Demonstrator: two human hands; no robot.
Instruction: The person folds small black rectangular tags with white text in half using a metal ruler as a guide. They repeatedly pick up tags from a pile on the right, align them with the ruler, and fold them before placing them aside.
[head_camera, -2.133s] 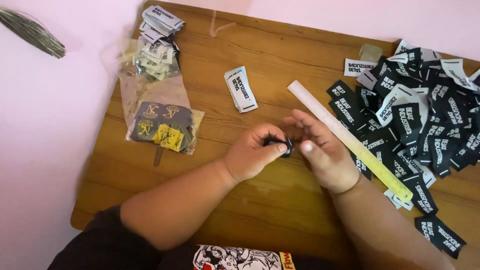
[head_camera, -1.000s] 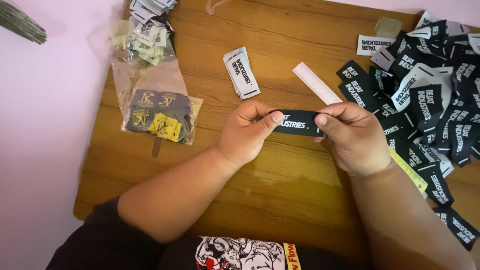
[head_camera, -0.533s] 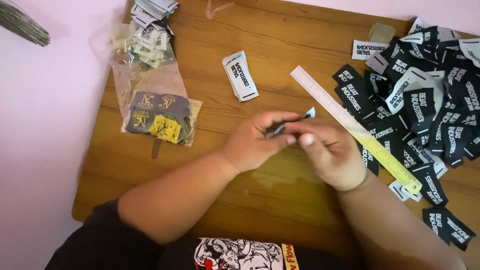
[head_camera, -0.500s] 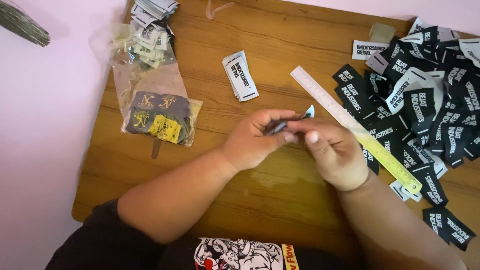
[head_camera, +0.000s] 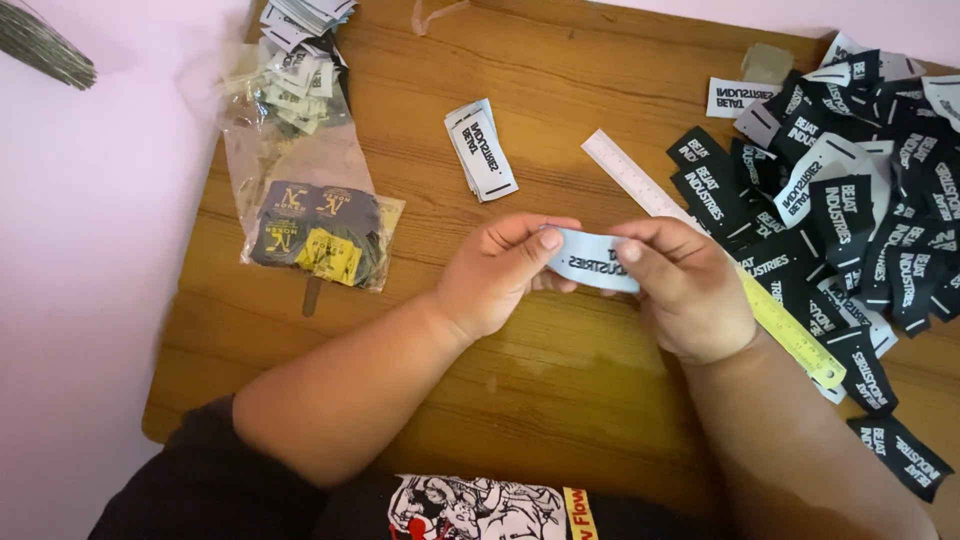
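While the left hand (head_camera: 500, 270) and right hand (head_camera: 680, 290) each pinch shut on one end of the white woven label (head_camera: 592, 260), held just above the wooden table (head_camera: 560, 130), best keep it taut, edges aligned; black label pile (head_camera: 840, 200) lies right.

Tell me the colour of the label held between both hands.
In the head view, the label shows a white face with dark lettering, pinched by the left hand and right hand.
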